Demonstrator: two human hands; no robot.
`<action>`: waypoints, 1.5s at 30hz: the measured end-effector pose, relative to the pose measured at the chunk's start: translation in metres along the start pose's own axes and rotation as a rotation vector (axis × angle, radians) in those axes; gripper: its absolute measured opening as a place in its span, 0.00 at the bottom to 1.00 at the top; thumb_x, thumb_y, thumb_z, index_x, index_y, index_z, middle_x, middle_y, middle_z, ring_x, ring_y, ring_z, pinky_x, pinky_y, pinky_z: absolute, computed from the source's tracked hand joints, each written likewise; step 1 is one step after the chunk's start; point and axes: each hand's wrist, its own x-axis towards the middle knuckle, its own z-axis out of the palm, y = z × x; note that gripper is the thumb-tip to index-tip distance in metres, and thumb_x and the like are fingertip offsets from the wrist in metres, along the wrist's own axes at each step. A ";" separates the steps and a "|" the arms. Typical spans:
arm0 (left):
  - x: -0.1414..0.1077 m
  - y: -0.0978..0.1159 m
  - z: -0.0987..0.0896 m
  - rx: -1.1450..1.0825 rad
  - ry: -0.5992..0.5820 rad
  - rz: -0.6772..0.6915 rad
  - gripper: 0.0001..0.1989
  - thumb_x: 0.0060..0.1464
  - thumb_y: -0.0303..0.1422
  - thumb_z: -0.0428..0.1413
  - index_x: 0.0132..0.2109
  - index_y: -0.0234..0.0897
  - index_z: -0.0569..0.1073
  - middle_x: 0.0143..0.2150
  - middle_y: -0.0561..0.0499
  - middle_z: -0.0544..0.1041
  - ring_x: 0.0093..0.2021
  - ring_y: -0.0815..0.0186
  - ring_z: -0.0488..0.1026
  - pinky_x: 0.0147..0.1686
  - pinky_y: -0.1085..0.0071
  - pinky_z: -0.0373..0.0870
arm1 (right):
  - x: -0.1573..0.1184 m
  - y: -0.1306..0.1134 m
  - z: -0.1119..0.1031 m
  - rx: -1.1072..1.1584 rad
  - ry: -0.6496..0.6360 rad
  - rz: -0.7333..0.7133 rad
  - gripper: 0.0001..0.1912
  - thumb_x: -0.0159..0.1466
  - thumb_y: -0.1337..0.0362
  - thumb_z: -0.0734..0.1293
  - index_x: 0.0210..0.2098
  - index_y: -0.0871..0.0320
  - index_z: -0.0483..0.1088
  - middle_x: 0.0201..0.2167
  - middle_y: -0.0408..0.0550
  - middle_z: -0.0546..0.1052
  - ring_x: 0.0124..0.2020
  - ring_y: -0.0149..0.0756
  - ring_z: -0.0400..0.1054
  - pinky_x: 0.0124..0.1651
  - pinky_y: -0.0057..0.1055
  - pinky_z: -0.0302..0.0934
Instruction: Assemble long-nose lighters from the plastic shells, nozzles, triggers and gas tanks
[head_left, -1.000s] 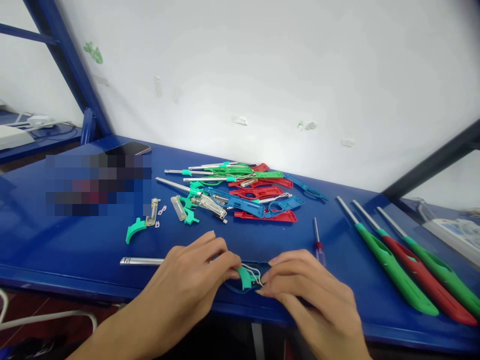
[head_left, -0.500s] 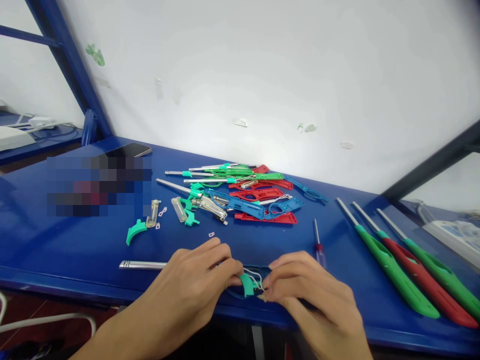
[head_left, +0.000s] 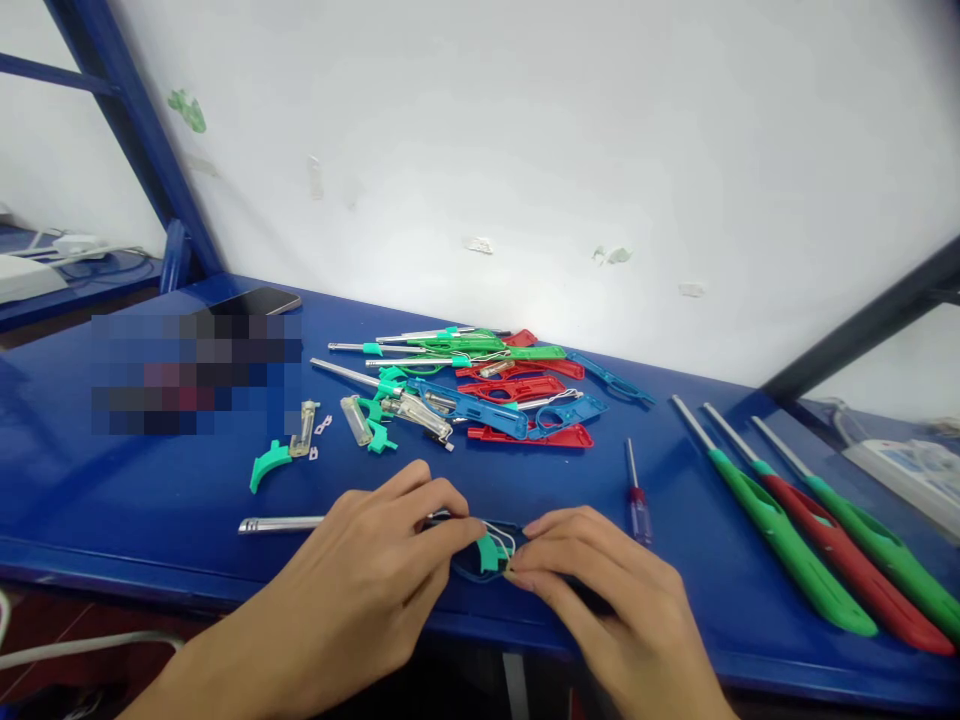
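My left hand [head_left: 390, 560] is closed, its thumb and fingertips pinching the upper left end of a teal trigger [head_left: 489, 552]. Around the trigger runs the rim of a blue lighter casing half [head_left: 469, 575], lying near the table's front edge. White wires [head_left: 504, 532] loop out beside the trigger toward my right hand [head_left: 600, 575]. That hand's fingertips are pressed together at the trigger's right side; what they hold is mostly hidden, with a small pale bit showing. A silver lighter tube [head_left: 279, 524] sticks out left from under my left hand.
Behind my hands lies a pile of lighter parts, with red casings [head_left: 525, 388], blue casings [head_left: 480, 408] and metal tubes. A loose teal trigger [head_left: 268, 464] and clear fuel tank [head_left: 303, 430] lie left. A screwdriver [head_left: 639, 510] and three whole lighters [head_left: 795, 550] are right.
Both hands have shifted slightly left with the trigger, which has moved up a little. The blue rim shows more clearly around it. A small pink clip beyond my left hand is now covered.
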 end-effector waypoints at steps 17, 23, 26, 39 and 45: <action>-0.002 -0.003 -0.017 0.041 0.018 -0.074 0.14 0.74 0.23 0.49 0.46 0.42 0.78 0.47 0.48 0.79 0.42 0.58 0.73 0.33 0.66 0.71 | 0.001 -0.001 0.002 -0.029 -0.005 0.014 0.13 0.81 0.58 0.66 0.41 0.52 0.80 0.35 0.39 0.86 0.34 0.29 0.82 0.41 0.23 0.75; -0.003 -0.008 -0.009 0.087 0.020 -0.063 0.15 0.77 0.28 0.49 0.45 0.41 0.81 0.46 0.46 0.80 0.41 0.57 0.75 0.34 0.65 0.75 | 0.000 -0.001 0.001 -0.030 -0.011 0.011 0.14 0.81 0.58 0.66 0.41 0.52 0.81 0.35 0.40 0.86 0.34 0.30 0.83 0.41 0.24 0.75; -0.002 -0.009 -0.004 0.123 0.007 -0.038 0.18 0.78 0.28 0.47 0.44 0.41 0.81 0.45 0.47 0.80 0.39 0.57 0.76 0.34 0.65 0.74 | 0.000 0.000 0.002 -0.038 -0.021 0.006 0.15 0.82 0.58 0.65 0.41 0.52 0.81 0.35 0.40 0.86 0.34 0.30 0.82 0.40 0.24 0.75; 0.001 -0.006 0.000 0.244 -0.040 0.006 0.17 0.78 0.23 0.43 0.46 0.40 0.75 0.42 0.49 0.81 0.39 0.56 0.76 0.24 0.63 0.56 | -0.003 0.001 0.003 -0.028 -0.028 -0.008 0.14 0.82 0.61 0.65 0.42 0.52 0.81 0.36 0.39 0.86 0.35 0.28 0.82 0.43 0.23 0.75; -0.001 -0.009 0.003 0.248 -0.070 -0.008 0.15 0.77 0.22 0.43 0.48 0.41 0.72 0.44 0.49 0.80 0.37 0.58 0.77 0.22 0.63 0.57 | -0.003 0.001 0.003 -0.022 -0.031 0.010 0.14 0.82 0.60 0.65 0.43 0.52 0.81 0.37 0.39 0.86 0.36 0.28 0.82 0.43 0.22 0.74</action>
